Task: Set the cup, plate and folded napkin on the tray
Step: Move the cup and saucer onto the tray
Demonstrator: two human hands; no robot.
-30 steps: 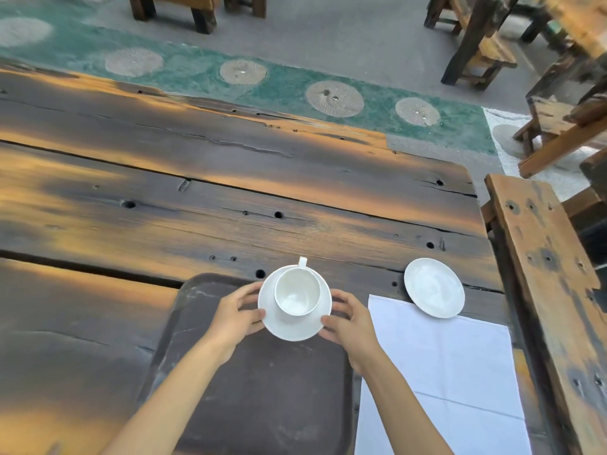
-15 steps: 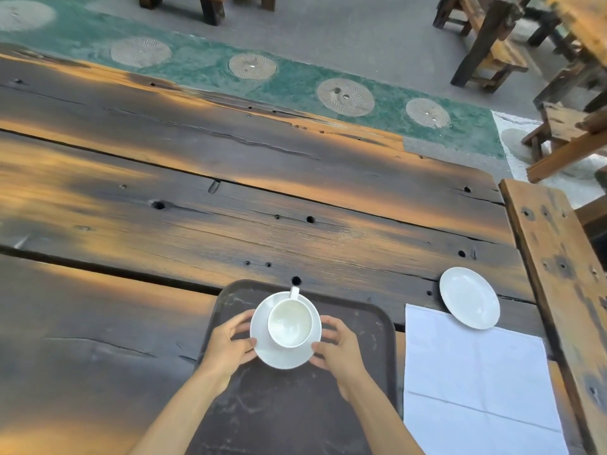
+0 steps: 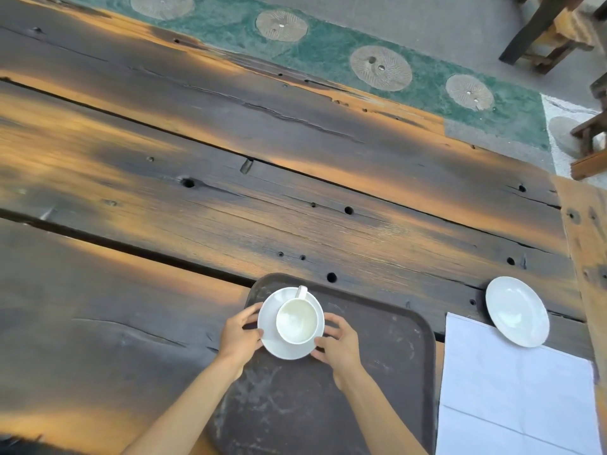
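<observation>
An empty white cup stands on a white saucer at the far left corner of the dark brown tray. My left hand pinches the saucer's left rim and my right hand pinches its right rim. The cup's handle points away from me. A second white plate lies on the table to the right of the tray, overlapping the far corner of a white napkin that lies spread flat beside the tray.
The tray sits on a dark, weathered plank table with holes and gaps. A wooden bench board runs along the right edge. Beyond the table are a green floor strip and wooden chairs.
Both hands carried the cup and saucer toward me, from the tray's far edge onto its far left corner. The camera tilted and the view shifted right.
</observation>
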